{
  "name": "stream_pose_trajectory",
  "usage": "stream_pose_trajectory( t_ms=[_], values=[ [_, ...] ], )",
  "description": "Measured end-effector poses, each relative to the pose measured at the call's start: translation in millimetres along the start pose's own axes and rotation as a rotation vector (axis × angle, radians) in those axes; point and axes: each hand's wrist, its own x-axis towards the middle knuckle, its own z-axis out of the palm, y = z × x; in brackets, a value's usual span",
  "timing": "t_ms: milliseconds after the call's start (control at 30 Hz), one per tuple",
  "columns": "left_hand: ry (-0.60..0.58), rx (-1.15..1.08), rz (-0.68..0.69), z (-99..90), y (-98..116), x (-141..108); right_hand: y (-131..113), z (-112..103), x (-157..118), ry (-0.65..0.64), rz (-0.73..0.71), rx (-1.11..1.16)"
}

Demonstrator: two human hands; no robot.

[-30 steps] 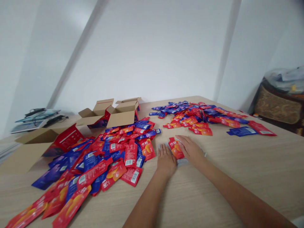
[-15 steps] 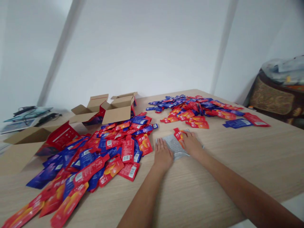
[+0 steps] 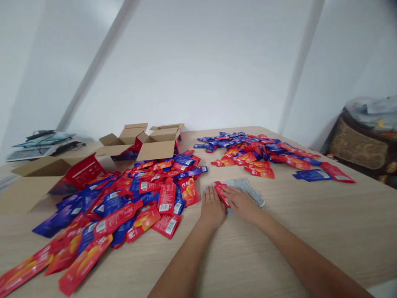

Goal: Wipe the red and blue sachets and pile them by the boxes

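A grey cloth [image 3: 245,186] lies flat on the table near the middle. My left hand [image 3: 212,207] rests palm down on its left end, fingers stretched out. On the cloth is a red pouch [image 3: 221,193], barcode side not readable, between my two hands. My right hand [image 3: 242,203] lies over the pouch's right edge with its fingers flat. A large heap of red and blue pouches [image 3: 167,194] spreads to the left of my left hand. Farther back on the right is a second heap [image 3: 248,149] of such pouches.
Several open cardboard boxes [image 3: 156,150] stand at the back left of the table [image 3: 297,240]. Papers and dark cables [image 3: 43,145] lie at the far left. A patterned brown chair [image 3: 356,145] with plastic bags on it is at the right.
My right hand has moved left, closer to my left hand. The pouch between them has moved left and now shows its plain red side instead of the orange printed side. The view has shifted slightly.
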Motion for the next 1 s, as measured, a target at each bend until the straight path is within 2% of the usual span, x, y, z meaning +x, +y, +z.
stream_pose_trajectory(
  t_ms=[67, 167, 367, 467, 600, 700, 767, 833, 1000],
  values=[
    [0.0, -0.01, 0.003, 0.8, 1, 0, 5, 7, 1, -0.093, -0.005, -0.052],
    [0.004, -0.038, -0.009, 0.8, 2, 0, 10, 14, 15, -0.12, -0.009, -0.127],
    [0.016, -0.033, -0.011, -1.4, 2, -1, 16, 18, 63, -0.075, 0.061, -0.19],
    [0.014, -0.027, -0.015, -0.8, 0, -1, 19, 13, 70, 0.032, 0.087, -0.2],
    [0.024, -0.039, -0.013, -0.2, -1, -1, 13, -6, 56, 0.217, 0.088, -0.213],
    [0.03, -0.061, -0.012, -2.3, 0, -2, -2, -24, 34, 0.244, -0.061, -0.151],
    [0.022, -0.072, 0.006, -4.8, 1, -2, -11, -32, 20, 0.231, -0.124, -0.094],
    [0.007, -0.078, 0.025, -6.9, 1, -2, -16, -32, 8, 0.198, -0.118, -0.069],
    [0.005, -0.109, 0.017, -4.8, 0, -2, -8, -3, 0, -0.05, -0.08, -0.106]
  ],
)
